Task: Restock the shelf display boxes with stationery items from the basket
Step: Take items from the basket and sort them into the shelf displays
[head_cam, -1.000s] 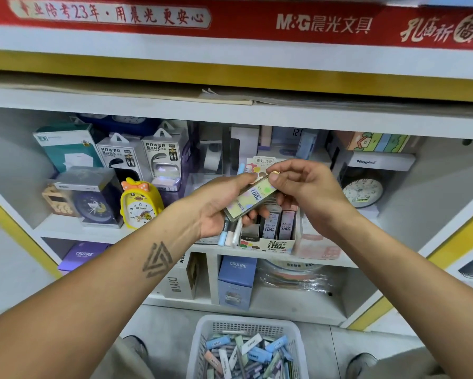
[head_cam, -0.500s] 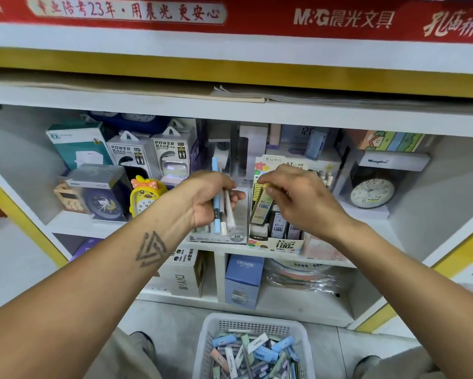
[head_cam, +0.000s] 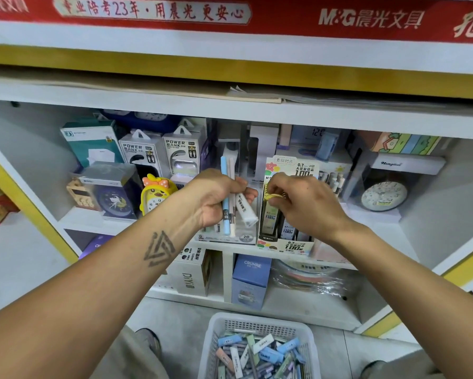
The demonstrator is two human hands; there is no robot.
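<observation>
My left hand (head_cam: 216, 198) grips a bundle of stationery: a blue pen (head_cam: 224, 184), a pale pen beside it and a white lead case (head_cam: 245, 210). It hovers in front of a clear display box (head_cam: 243, 237) marked 2B. My right hand (head_cam: 303, 206) pinches the yellow-green top of a slim lead case (head_cam: 269, 214) standing in the 0.7 HB display box (head_cam: 293, 246) on the shelf. That box holds several dark lead cases. A white basket (head_cam: 221, 332) on the floor below holds several pastel cases.
Power bank boxes (head_cam: 161, 154), a yellow chick clock (head_cam: 156, 198) and a blue clock in a clear case (head_cam: 112, 198) stand at left. A round clock (head_cam: 383, 195) sits at right. Boxes fill the lower shelf (head_cam: 250, 277). My shoes show beside the basket.
My right hand took the lead case from my left hand and lowered it upright into the 0.7 HB box. My left hand turned its pens upright and moved left.
</observation>
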